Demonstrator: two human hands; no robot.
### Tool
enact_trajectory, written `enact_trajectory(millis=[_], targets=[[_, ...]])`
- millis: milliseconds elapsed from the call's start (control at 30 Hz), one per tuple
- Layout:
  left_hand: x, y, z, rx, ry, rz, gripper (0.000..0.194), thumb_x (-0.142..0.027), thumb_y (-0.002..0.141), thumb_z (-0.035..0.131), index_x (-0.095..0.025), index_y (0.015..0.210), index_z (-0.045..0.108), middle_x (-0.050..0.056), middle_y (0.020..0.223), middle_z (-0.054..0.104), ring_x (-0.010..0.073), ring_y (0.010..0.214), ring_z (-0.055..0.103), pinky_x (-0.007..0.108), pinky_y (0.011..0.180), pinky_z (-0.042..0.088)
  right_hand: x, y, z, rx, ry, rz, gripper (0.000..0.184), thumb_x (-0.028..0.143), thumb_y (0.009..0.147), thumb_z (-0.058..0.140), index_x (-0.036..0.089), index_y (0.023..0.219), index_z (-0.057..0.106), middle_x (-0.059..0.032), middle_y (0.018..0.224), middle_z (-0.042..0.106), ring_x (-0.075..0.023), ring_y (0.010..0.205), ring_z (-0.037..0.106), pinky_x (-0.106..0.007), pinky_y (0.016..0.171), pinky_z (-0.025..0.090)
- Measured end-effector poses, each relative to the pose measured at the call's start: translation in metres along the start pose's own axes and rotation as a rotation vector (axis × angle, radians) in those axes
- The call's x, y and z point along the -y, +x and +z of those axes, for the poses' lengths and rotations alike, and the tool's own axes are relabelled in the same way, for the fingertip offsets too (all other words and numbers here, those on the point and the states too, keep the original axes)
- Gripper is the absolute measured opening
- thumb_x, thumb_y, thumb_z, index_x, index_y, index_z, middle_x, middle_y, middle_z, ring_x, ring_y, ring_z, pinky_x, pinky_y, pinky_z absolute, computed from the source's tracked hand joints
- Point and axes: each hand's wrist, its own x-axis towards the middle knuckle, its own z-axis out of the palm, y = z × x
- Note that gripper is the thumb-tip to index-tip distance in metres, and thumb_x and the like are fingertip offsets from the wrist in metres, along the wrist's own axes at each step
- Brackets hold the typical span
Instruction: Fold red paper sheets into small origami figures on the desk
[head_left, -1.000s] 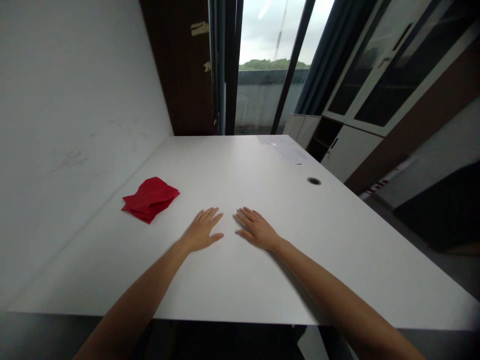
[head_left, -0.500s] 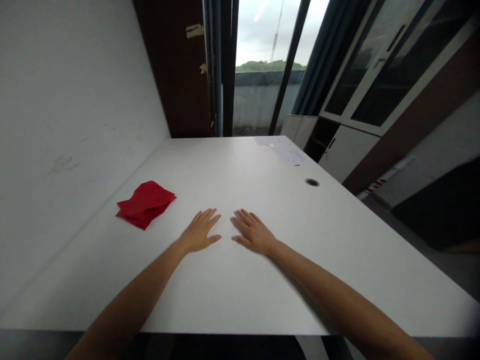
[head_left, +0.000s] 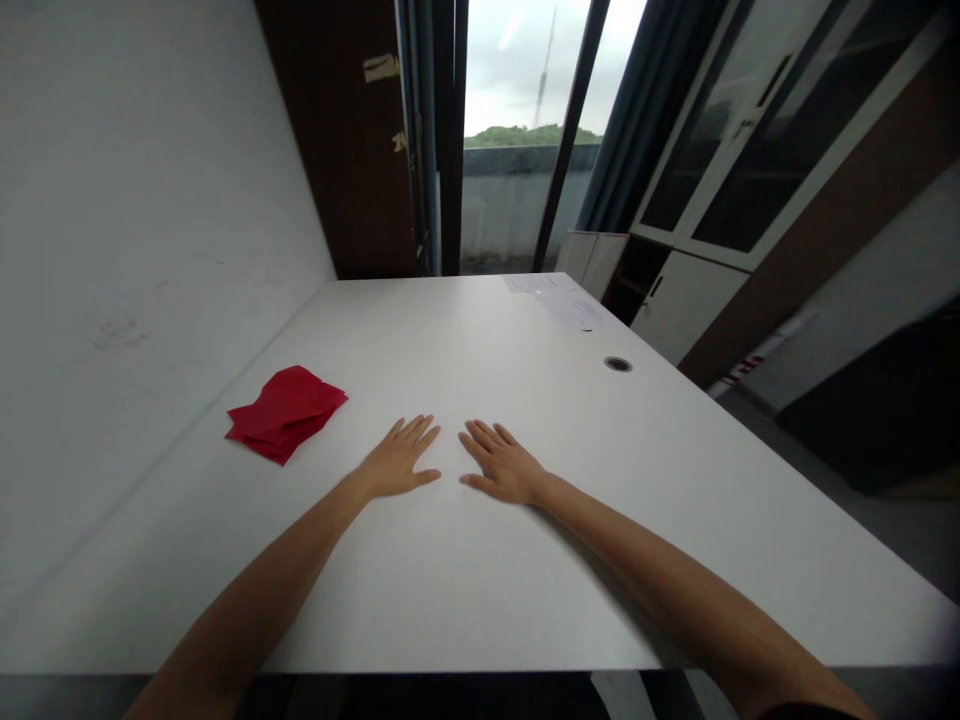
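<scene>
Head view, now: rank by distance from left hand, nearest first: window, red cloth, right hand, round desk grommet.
From the left hand:
1. Right hand: just to its right, across a narrow gap.
2. Red cloth: to its left, slightly forward.
3. Round desk grommet: forward and well to the right.
4. Window: past the desk's far edge.

left hand [head_left: 396, 462] palm-down on white table [head_left: 450, 580] | right hand [head_left: 504, 465] likewise, apart | folded red material [head_left: 289, 410] left of both

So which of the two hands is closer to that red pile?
The left hand: the red pile lies on its outer side, not touching it, while the right hand is farther off.
</scene>
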Motion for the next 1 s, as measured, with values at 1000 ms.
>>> enact_trajectory(millis=[1000], targets=[[-0.0019, -0.0022, -0.005, 0.008, -0.003, 0.03, 0.082, -0.071, 0.092, 0.031, -0.025, 0.157, 0.012, 0.008, 0.164, 0.009, 0.0247, 0.152, 0.005, 0.048, 0.122, 0.006, -0.0018, 0.0007, 0.0034, -0.029, 0.003, -0.001, 0.085, 0.072, 0.095, 0.032, 0.016, 0.157, 0.021, -0.0169, 0.16, 0.016, -0.0328, 0.149, 0.015, -0.055, 0.119, 0.013]])
